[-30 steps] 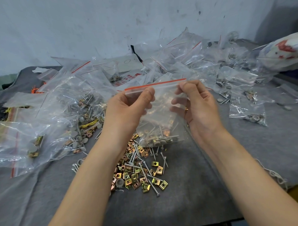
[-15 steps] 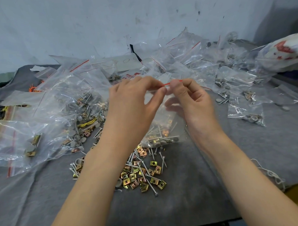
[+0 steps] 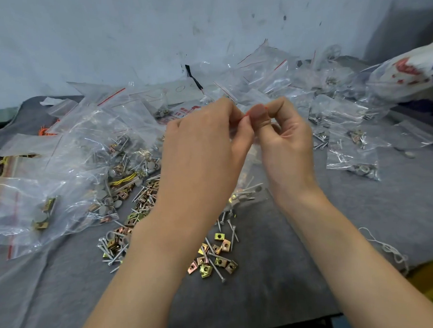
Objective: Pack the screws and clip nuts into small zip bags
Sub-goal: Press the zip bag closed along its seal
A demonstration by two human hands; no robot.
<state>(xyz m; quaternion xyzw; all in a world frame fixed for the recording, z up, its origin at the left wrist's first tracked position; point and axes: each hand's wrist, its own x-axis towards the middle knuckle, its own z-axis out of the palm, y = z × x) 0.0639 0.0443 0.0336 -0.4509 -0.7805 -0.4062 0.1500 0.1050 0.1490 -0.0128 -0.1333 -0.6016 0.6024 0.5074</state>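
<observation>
Sealing time, by the look of it. The person's left hand (image 3: 202,149) and right hand (image 3: 286,141) are up off the surface (image 3: 276,284), knuckles nearly touching. Both grips are clamped on the red-striped top edge of one small zip bag (image 3: 251,184), thumb against forefinger on each side. My guess is they meet in the middle to press the zip closed. Holding it high probably lets the load sag to the bottom, clear of the seal. A few screws (image 3: 250,191) are bunched low in the bag, just under the hands.

Counts: two hands, one bag in hand. The loose stuff sits right below the wrists, handy for the next scoop. I make out about ten clip nuts (image 3: 220,262) in the near bunch, with five or six loose screws (image 3: 216,269) lying across them. A second bunch (image 3: 112,246) sits left of the forearm. Filled bags (image 3: 352,159) lie off to the right, at least three. Past that the heap is too tangled to count.
</observation>
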